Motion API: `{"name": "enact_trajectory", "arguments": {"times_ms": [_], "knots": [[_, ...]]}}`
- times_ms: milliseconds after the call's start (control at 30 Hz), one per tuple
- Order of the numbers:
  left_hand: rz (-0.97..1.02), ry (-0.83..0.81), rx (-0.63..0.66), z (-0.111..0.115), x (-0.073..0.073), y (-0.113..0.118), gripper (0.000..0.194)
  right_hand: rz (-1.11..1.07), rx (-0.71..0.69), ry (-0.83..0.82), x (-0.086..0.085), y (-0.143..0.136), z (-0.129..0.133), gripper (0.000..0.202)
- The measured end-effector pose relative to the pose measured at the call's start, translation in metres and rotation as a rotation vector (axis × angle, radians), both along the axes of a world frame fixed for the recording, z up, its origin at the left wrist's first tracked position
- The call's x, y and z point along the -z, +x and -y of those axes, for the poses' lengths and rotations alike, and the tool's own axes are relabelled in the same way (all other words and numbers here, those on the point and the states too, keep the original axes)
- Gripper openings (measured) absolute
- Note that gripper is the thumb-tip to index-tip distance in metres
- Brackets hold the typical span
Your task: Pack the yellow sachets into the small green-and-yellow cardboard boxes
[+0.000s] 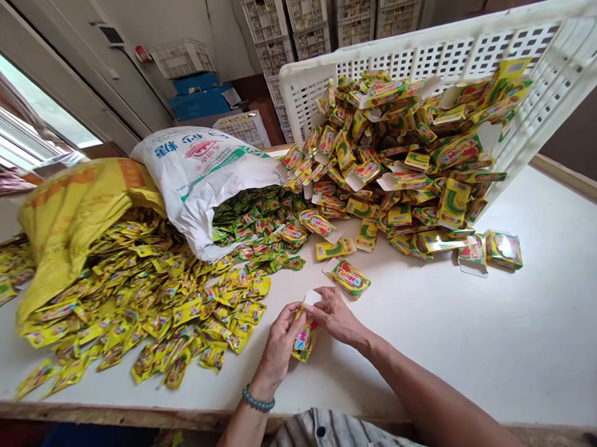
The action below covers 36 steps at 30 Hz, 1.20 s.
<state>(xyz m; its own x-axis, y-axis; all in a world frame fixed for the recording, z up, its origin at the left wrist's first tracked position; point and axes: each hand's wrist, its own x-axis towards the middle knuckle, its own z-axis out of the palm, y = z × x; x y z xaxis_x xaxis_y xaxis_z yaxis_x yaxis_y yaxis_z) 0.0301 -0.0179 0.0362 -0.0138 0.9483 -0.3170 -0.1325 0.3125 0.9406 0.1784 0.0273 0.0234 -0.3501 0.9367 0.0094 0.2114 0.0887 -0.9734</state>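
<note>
Near the table's front edge, my left hand (281, 341) is closed around a small yellow and green candy box (306, 339) with colourful lettering. My right hand (337, 315) pinches the white flap at the top of the same box, its fingers touching those of the left. Just beyond my hands lies another candy box (348, 279) on the table. To the left spreads a heap of yellow candy packets (184, 311), with green candy packets (263, 231) behind it. What is inside the held box cannot be seen.
A white plastic crate (305, 94) lies tipped on its side, spilling many candy boxes (366, 170) onto the white table (472, 339). A white sack (196, 168) and a yellow sack (94, 193) stand left. Stacked crates (269, 22) line the back wall.
</note>
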Motion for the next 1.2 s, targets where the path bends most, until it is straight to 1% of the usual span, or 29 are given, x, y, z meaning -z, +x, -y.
{"name": "enact_trajectory", "arguments": {"times_ms": [67,133,200,267,333,400,433,500,600,700,800,933,1000,1033,1100,1167,1200], "knots": [[-0.006,0.015,-0.011,-0.001,-0.002,0.0,0.046,-0.042,0.037,-0.006,-0.001,0.002,-0.002,0.038],[-0.002,0.038,-0.096,-0.003,-0.005,-0.001,0.053,-0.135,0.103,-0.031,-0.002,0.003,-0.003,0.034],[-0.016,0.07,-0.149,-0.004,-0.008,-0.002,0.06,-0.248,0.107,-0.1,-0.002,0.001,-0.003,0.036],[-0.051,0.107,-0.114,-0.003,-0.01,-0.003,0.062,-0.325,0.038,-0.172,-0.002,-0.002,-0.002,0.035],[-0.071,0.112,-0.037,-0.001,-0.011,-0.005,0.063,-0.367,-0.001,-0.202,-0.002,-0.004,0.0,0.035],[-0.045,0.099,0.015,0.002,-0.011,-0.007,0.066,-0.41,0.033,-0.211,-0.002,-0.005,0.0,0.037],[-0.024,0.093,0.02,0.003,-0.011,-0.008,0.067,-0.446,0.064,-0.221,-0.002,-0.005,0.0,0.038],[-0.006,0.099,-0.016,0.004,-0.012,-0.008,0.065,-0.523,0.111,-0.244,-0.003,-0.007,0.001,0.038],[-0.07,0.128,-0.105,0.003,-0.013,-0.006,0.064,-0.579,0.106,-0.293,-0.002,-0.012,0.003,0.038],[-0.112,0.148,-0.11,0.002,-0.013,-0.004,0.06,-0.528,0.095,-0.295,-0.001,-0.016,0.007,0.042],[-0.053,0.115,-0.057,0.003,-0.012,-0.003,0.055,-0.461,0.079,-0.267,-0.001,-0.015,0.009,0.035],[-0.013,0.05,-0.008,0.002,-0.008,-0.007,0.053,-0.403,0.001,-0.303,0.001,-0.01,0.008,0.033],[-0.069,0.062,0.014,0.001,-0.007,-0.01,0.049,-0.396,0.012,-0.264,0.001,-0.007,0.006,0.029],[-0.114,0.075,0.033,0.0,-0.006,-0.012,0.047,-0.376,0.025,-0.222,0.001,-0.005,0.005,0.031],[-0.184,0.094,0.064,-0.001,-0.005,-0.014,0.047,-0.264,0.047,-0.12,-0.003,-0.001,0.004,0.04],[-0.167,0.099,0.047,0.0,-0.005,-0.015,0.052,-0.14,0.031,-0.065,-0.01,0.003,0.003,0.03],[-0.135,0.098,0.027,0.001,-0.005,-0.015,0.056,-0.126,0.017,-0.069,-0.012,0.004,0.003,0.028]]}}
